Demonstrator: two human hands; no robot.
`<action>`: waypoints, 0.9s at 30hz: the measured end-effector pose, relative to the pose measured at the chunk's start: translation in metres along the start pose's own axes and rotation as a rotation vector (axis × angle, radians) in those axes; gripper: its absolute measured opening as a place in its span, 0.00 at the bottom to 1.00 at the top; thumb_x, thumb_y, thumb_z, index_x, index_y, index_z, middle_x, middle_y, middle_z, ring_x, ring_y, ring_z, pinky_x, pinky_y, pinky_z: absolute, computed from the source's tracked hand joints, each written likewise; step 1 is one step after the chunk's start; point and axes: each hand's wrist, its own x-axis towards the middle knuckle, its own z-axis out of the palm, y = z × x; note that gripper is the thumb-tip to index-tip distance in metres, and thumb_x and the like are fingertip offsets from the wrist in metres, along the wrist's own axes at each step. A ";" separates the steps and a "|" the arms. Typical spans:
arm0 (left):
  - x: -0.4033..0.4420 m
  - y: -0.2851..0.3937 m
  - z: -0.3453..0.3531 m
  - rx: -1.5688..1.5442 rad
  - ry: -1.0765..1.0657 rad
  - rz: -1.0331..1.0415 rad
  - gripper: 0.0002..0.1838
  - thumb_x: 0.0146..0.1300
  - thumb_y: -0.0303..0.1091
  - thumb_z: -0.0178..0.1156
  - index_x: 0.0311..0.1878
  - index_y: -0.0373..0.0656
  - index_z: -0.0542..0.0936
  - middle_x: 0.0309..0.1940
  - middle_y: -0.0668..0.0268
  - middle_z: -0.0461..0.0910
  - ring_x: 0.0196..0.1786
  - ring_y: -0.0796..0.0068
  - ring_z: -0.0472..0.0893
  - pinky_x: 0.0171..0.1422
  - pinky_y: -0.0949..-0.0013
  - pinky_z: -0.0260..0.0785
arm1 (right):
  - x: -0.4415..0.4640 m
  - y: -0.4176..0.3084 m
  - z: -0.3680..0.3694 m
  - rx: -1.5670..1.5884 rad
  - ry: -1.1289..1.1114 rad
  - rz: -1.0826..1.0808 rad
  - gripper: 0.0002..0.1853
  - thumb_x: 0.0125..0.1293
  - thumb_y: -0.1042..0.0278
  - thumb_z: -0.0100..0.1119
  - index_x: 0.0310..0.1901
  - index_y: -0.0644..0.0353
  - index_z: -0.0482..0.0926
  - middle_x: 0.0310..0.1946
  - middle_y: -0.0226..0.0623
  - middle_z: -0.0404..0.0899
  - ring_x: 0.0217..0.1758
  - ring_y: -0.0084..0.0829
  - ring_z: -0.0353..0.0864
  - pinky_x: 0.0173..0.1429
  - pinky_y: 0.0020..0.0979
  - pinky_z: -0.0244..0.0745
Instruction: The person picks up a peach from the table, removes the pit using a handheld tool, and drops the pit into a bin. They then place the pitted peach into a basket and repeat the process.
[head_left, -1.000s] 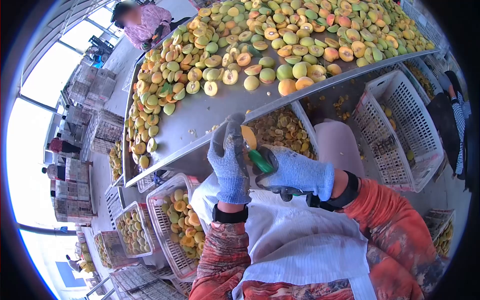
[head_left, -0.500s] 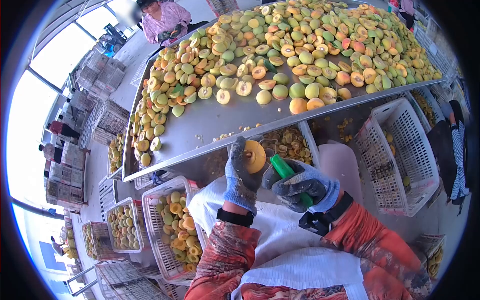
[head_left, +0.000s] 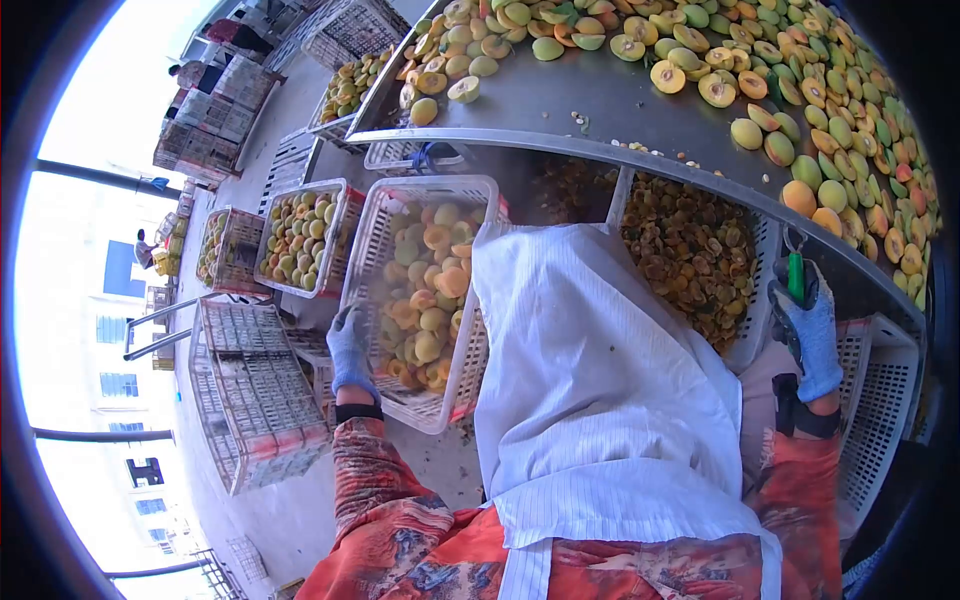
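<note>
My left hand [head_left: 350, 352], in a blue-grey knitted glove, grips the left side of a white plastic crate [head_left: 430, 412]. Halved and whole apricots [head_left: 425, 290] fill this crate and look slightly blurred. On the right, my right hand [head_left: 812, 325], gloved in blue with dark grey fingers, is closed around a green-handled pitting tool [head_left: 796, 277]. A metal loop shows at the tool's upper end, close to the metal table's edge. Some fingers of both hands are hidden.
A steel table [head_left: 560, 95] bears many apricot halves. Below it, a crate holds brownish pits and scraps [head_left: 690, 260]. More apricot crates [head_left: 300, 240] and stacked crates [head_left: 255, 390] stand left. A white crate [head_left: 880, 400] is at right. People are in the background.
The view has turned left and down. My left hand no longer holds the apricot half and has moved to the crate. My right hand has moved away to the right with the tool.
</note>
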 end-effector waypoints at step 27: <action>-0.021 0.261 0.619 0.556 -0.601 1.195 0.30 0.58 0.45 0.60 0.63 0.49 0.69 0.59 0.59 0.71 0.62 0.58 0.70 0.65 0.59 0.60 | 0.285 -0.100 -0.101 -0.445 -0.202 0.079 0.25 0.54 0.58 0.61 0.54 0.57 0.71 0.39 0.45 0.80 0.42 0.46 0.79 0.46 0.40 0.74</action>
